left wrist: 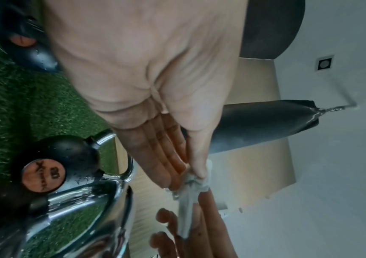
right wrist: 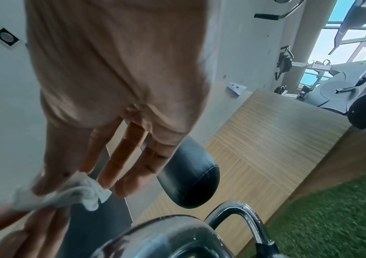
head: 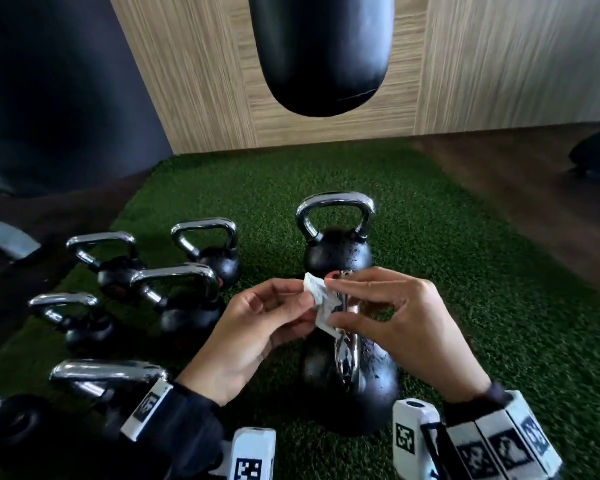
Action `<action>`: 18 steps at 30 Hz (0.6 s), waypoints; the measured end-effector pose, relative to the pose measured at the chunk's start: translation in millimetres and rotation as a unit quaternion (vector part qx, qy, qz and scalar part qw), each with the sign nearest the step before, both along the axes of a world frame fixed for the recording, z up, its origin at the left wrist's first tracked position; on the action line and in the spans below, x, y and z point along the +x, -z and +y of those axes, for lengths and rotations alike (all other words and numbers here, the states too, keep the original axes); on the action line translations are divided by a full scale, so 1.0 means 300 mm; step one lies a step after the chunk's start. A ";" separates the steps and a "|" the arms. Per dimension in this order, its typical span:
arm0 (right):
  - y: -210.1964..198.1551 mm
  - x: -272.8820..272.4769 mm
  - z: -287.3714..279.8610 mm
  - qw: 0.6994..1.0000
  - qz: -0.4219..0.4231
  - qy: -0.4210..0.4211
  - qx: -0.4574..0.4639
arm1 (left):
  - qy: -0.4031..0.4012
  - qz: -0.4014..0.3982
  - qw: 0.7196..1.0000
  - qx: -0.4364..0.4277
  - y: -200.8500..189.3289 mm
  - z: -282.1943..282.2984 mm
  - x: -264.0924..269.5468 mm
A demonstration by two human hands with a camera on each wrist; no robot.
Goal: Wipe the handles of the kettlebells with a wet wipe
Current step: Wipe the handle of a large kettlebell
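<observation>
A crumpled white wet wipe (head: pixel 321 301) is held between both hands above the near black kettlebell (head: pixel 352 379), whose chrome handle (head: pixel 347 344) rises just under the wipe. My left hand (head: pixel 257 320) pinches the wipe's left side (left wrist: pixel 194 181) with thumb and fingers. My right hand (head: pixel 392 317) pinches its right side (right wrist: pixel 71 193) between thumb and forefinger, the other fingers spread. A second kettlebell (head: pixel 336 251) with a chrome handle (head: pixel 336 202) stands just beyond the hands.
Several smaller kettlebells (head: pixel 184 289) with chrome handles stand in rows on the green turf (head: pixel 465 271) to the left. A black punching bag (head: pixel 321 53) hangs ahead before a wood-panelled wall (head: pixel 499 64). Dark wooden floor (head: pixel 534 174) lies to the right.
</observation>
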State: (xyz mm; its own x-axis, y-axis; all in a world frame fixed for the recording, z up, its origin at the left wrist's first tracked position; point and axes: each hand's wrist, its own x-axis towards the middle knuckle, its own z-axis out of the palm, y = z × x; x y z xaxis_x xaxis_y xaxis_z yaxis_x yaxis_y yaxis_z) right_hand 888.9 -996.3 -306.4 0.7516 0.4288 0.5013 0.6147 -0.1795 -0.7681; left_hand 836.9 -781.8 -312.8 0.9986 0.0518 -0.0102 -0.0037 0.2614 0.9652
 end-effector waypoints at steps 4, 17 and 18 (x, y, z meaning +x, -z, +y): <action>-0.004 -0.006 0.018 0.999 -0.015 0.005 0.045 | 0.014 -0.016 0.998 0.058 -0.019 -0.010 0.006; 0.215 0.190 -0.086 0.972 0.155 0.175 0.034 | -0.078 0.058 0.909 0.405 0.314 0.003 0.142; 0.244 0.206 -0.078 0.967 0.172 0.189 0.011 | -0.084 0.078 0.900 0.421 0.349 -0.021 0.157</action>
State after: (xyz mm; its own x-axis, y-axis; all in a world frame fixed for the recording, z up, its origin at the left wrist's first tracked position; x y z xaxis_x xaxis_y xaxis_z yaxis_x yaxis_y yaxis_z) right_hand 950.8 -1019.8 -379.5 0.9764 0.0821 0.1999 0.2158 -0.3221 -0.9218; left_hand 884.1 -788.1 -417.5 0.9657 0.2573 -0.0360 0.1782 -0.5549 0.8126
